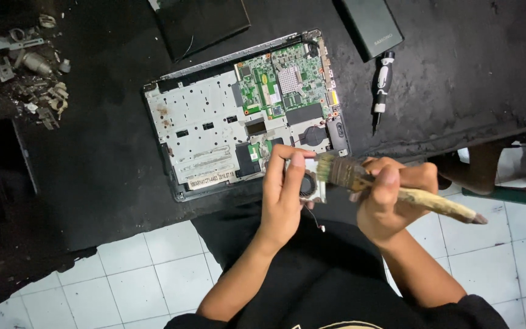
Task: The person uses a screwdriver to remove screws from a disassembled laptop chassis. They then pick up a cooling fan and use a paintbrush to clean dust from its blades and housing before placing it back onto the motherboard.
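Seen from above, a person in a dark top sits at the edge of a black workbench (pixel 92 170) over a white tiled floor (pixel 135 280). The left hand (pixel 284 195) holds a small laptop cooling fan (pixel 313 183) out in the air just off the bench edge, fingers curled shut around its left side with the thumb pressed along the top, seemingly to keep it steady and turned up toward the brush. The fan is a flat, pale metal-framed unit with a dark round opening partly hidden by the fingers; a thin wire (pixel 316 218) dangles below it. The right hand (pixel 391 195) is wrapped closed around the pale, worn wooden handle of a paintbrush (pixel 397 190), whose splayed, dusty bristles rest against the fan's right edge; the handle points away to the right. On the bench just beyond the hands lies an opened laptop chassis (pixel 208 131), its silver metal plate and green circuit board (pixel 281 82) exposed, with a round dark recess near its right corner. A black and white screwdriver (pixel 382 85) lies to the right of the chassis, below a black rectangular drive (pixel 371 24). A dark panel (pixel 202 21) sits at the top, and a pile of small metal brackets and screws (pixel 28 67) lies far left.
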